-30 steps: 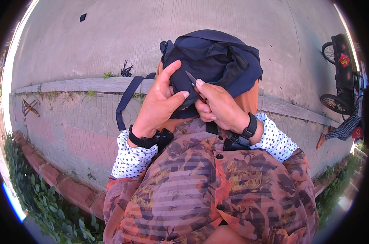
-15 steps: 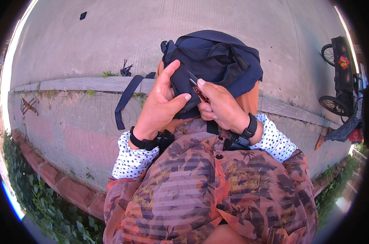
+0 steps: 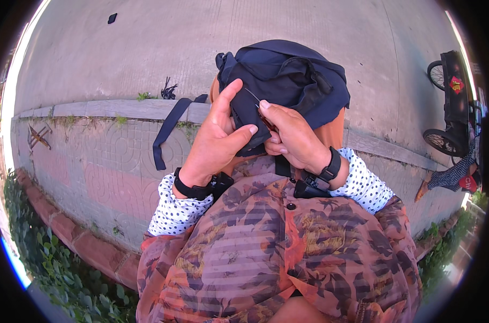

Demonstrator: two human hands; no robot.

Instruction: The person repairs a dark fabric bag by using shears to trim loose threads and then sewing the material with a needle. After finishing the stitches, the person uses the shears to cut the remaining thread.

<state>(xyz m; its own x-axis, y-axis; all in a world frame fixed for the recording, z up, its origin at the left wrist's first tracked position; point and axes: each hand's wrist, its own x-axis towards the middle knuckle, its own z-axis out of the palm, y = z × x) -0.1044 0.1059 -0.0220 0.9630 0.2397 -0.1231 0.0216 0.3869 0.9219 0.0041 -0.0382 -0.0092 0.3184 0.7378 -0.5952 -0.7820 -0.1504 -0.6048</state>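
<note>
Bladed tool (image 3: 266, 122) narrowed to sliver, grasped in right hand (image 3: 297, 135); left hand (image 3: 214, 138) against rumpled navy cloth (image 3: 279, 74), grip unclear.

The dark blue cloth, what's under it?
Orange fabric shows past the right edge of the dark blue cloth and seems to run beneath it. The cloth covers the rest, so anything else under there can't be seen.

Near, a loose shirt (image 3: 239, 237) bears dark leaf shapes on mauve, orange and ochre, with a round dark button (image 3: 291, 206) at the front. White cuffs (image 3: 181, 214) with dark polka dots show left and right; black straps (image 3: 190, 189) ring both wrists, with a black block (image 3: 311, 189) beside each. The left hand (image 3: 216, 139) and right hand (image 3: 294, 133) are bare; orange legwear (image 3: 331, 132) shows farther off
</note>
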